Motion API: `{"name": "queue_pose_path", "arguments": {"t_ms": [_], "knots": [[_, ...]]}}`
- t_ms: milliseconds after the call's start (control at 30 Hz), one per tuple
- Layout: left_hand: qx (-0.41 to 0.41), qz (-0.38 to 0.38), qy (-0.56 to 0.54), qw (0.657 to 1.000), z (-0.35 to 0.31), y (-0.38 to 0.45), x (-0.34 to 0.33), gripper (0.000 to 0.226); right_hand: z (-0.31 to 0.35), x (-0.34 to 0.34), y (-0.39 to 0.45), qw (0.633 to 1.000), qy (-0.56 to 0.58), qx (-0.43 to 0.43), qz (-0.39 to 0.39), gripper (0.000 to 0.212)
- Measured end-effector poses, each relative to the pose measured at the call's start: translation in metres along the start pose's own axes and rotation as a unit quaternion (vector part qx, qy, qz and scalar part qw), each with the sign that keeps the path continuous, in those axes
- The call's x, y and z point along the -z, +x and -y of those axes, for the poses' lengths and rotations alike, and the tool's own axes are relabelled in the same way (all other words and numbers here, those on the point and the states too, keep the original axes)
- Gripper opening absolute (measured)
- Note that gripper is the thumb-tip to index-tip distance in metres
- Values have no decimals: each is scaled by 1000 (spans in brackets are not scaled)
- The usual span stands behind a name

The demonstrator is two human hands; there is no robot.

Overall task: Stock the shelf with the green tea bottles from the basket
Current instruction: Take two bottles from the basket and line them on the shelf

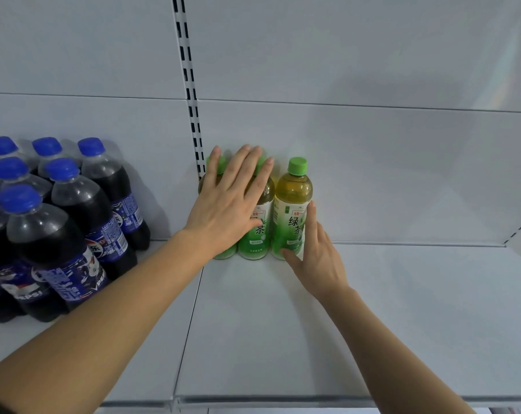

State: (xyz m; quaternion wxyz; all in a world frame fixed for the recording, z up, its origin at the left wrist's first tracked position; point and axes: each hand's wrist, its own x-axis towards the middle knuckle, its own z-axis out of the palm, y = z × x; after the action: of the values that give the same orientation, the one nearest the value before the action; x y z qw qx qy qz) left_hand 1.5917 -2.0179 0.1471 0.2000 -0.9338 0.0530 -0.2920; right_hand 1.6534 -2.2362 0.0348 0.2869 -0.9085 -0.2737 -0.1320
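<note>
Three green tea bottles [293, 204] stand upright in a row against the back panel [372, 174] of the white shelf [283, 324], caps up, at 12 o'clock from the viewer. The left hand [226, 204], fingers spread and straight, lies flat across the two leftward bottles, seemingly squaring them to the panel. The right hand [316, 252], fingers straight, touches the rightmost bottle's side at its 4 o'clock, apparently nudging it into line. Pepsi bottles [59, 222] crowd 9 o'clock beyond the slotted upright [190, 94]; open shelf lies toward 3 o'clock. No basket is visible.
</note>
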Motion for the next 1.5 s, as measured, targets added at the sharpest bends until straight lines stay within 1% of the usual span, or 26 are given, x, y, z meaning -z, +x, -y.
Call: {"name": "queue_pose_path", "arguments": {"t_ms": [100, 200, 333, 433, 533, 633, 833, 933, 1133, 1333, 1433, 1500], "knots": [[8, -2, -9, 1000, -2, 0, 7, 127, -3, 10, -3, 1000, -20, 5, -11, 110], [13, -25, -36, 999, -15, -2, 13, 111, -6, 15, -9, 998, -59, 14, -33, 95], [16, -55, -104, 993, -45, -12, 16, 90, -7, 22, -27, 990, -129, -9, -62, 83], [20, -39, -149, 988, -74, -22, 14, 82, -8, 36, -49, 980, -188, -30, -64, 79], [7, -19, -188, 982, -103, -28, 13, 81, -10, 55, -78, 969, -234, -64, -52, 79], [-17, -5, -227, 974, -132, -30, 19, 80, -12, 76, -112, 958, -257, -112, -56, 79], [-110, 4, -316, 942, -213, -41, 40, 79, -18, 113, -207, 921, -309, -230, -57, 77], [-164, 18, -360, 918, -265, -51, 60, 81, -26, 136, -267, 896, -331, -291, -61, 76], [-285, 9, -413, 865, -376, -72, 106, 79, -51, 182, -386, 834, -351, -416, -90, 74], [-394, 60, -424, 813, -488, -110, 131, 76, -90, 202, -500, 782, -325, -525, -85, 77], [-436, 94, -411, 795, -539, -133, 129, 77, -112, 202, -547, 772, -296, -558, -70, 78], [-456, 123, -400, 786, -570, -147, 119, 78, -130, 198, -572, 768, -279, -576, -40, 81]]}}
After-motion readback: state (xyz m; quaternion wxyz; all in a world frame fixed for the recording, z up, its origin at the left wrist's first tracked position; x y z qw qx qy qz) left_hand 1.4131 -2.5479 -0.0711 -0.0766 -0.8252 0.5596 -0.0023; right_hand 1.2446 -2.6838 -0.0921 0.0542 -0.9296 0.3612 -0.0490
